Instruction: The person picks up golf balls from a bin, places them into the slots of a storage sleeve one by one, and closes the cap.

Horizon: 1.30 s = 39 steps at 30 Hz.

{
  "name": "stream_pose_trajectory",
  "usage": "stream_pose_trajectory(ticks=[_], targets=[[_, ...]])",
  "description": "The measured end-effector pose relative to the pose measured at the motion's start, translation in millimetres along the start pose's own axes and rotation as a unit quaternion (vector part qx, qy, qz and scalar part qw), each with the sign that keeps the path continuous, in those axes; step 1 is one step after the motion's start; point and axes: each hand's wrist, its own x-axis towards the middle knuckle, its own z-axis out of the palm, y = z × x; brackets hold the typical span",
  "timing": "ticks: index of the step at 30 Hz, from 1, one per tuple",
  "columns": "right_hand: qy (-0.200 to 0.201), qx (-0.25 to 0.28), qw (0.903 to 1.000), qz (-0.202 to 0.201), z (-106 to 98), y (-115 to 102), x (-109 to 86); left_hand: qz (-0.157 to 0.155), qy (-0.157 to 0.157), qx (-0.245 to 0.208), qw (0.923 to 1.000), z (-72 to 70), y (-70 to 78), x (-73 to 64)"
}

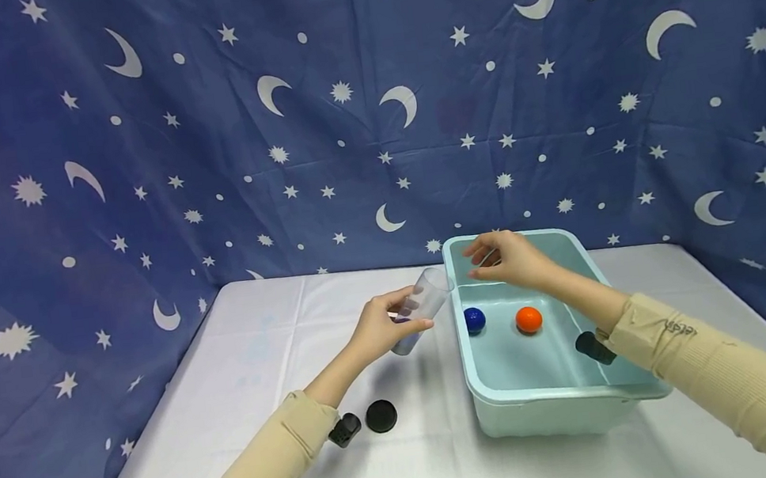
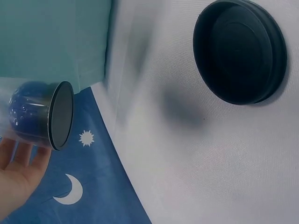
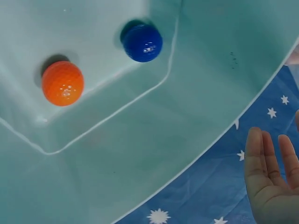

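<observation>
My left hand (image 1: 377, 324) grips a clear plastic tube (image 1: 431, 294), tilted with its open mouth up toward the bin. Inside, near the tube's dark base (image 2: 61, 115), lies a dark blue ball (image 2: 29, 112). My right hand (image 1: 513, 259) hovers over the far left part of a pale teal bin (image 1: 545, 393), fingers loosely bent and nothing in them. On the bin's floor sit an orange golf ball (image 1: 528, 320) and, by the left wall, another blue ball (image 3: 143, 43). A round black lid (image 1: 381, 415) lies on the table in front of the tube.
A white cloth covers the table (image 1: 252, 343). Behind and to the sides hangs a blue curtain (image 1: 311, 120) with moons and stars. The bin's raised walls stand right of the tube. Small black cameras are worn at both wrists.
</observation>
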Motion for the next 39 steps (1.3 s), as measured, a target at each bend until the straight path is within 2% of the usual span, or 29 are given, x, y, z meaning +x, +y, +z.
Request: stream_pose_trajectory(ticks=[12,22,29,39], targets=[[-0.012,-0.029,0.9995,-0.001,10,21,5.8,0.006,-0.014,0.012,0.9998,-3.0,-0.1,5.9],[-0.035,-0.038,0.9986,0.008,26,34,12.1,-0.014,-0.013,0.011,0.9998,-5.1,-1.6,2.6],[-0.043,-0.059,0.9973,0.006,32,43,19.0,-0.003,-0.011,0.004,0.9999,-8.6,-0.9,4.1],[-0.088,-0.072,0.9929,0.034,42,56,26.7,-0.016,-0.009,0.006,0.9998,-9.5,-2.8,2.5]])
